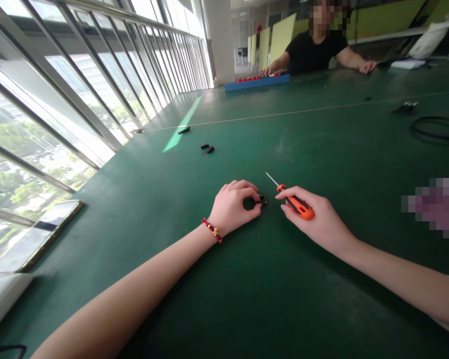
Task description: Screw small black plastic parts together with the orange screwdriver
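Note:
My left hand rests on the green table with its fingers curled around a small black part; a red bead bracelet sits on that wrist. Just to the right, my right hand grips an orange-and-black screwdriver. Its thin metal shaft points up and to the left, away from the black part, with the tip in the air above the table.
Small black parts and another black piece lie farther out on the left. A phone lies at the left edge by the window railing. A black cable loop lies far right. A person in black sits across by a blue tray.

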`<action>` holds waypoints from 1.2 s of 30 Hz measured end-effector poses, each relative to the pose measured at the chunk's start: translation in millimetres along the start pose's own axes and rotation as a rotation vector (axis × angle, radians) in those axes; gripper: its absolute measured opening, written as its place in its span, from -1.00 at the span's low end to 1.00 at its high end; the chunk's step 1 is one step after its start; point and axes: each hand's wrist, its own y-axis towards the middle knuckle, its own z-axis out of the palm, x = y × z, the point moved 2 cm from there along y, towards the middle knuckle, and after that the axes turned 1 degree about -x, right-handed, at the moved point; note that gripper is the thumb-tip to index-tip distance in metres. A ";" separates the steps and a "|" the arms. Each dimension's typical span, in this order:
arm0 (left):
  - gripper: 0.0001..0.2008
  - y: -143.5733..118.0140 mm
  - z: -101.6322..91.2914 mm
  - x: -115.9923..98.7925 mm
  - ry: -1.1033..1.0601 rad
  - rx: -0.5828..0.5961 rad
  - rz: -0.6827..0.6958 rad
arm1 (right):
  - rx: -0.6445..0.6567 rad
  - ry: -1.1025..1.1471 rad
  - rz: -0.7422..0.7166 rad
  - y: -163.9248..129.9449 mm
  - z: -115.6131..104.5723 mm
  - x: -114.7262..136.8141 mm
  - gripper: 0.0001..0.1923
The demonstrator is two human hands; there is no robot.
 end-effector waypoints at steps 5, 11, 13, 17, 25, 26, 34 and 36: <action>-0.92 -0.1 0.3 0.7 0.016 0.021 -0.012 | 0.038 -0.016 0.032 -0.7 2.1 -3.2 -0.83; -0.92 -0.6 -0.1 -0.2 0.014 -0.003 -0.002 | 0.074 -0.063 0.061 -1.1 4.4 -4.9 -0.80; -0.92 -1.2 -2.9 0.0 -0.001 -0.034 -0.020 | 0.076 -0.064 0.051 -0.7 4.1 -3.4 -0.80; -0.91 -11.9 -21.2 4.5 -0.024 -0.105 -0.121 | 0.106 -0.064 0.056 -0.3 3.4 -1.1 -0.80; -0.82 -104.2 -107.5 54.3 0.175 -0.258 -0.474 | 0.109 -0.107 0.013 -3.3 4.4 -1.1 -0.80; -0.80 -119.1 -118.7 63.2 0.236 -0.294 -0.520 | 0.112 -0.107 0.012 -3.7 4.9 -1.5 -0.80; -0.76 -186.8 -169.7 110.6 0.555 -0.372 -0.915 | -0.136 -0.098 -0.215 -3.4 -9.6 27.3 -0.82; -0.72 -188.4 -171.8 115.7 0.528 -0.341 -0.975 | -0.230 -0.047 -0.340 -21.9 -23.6 43.7 -0.88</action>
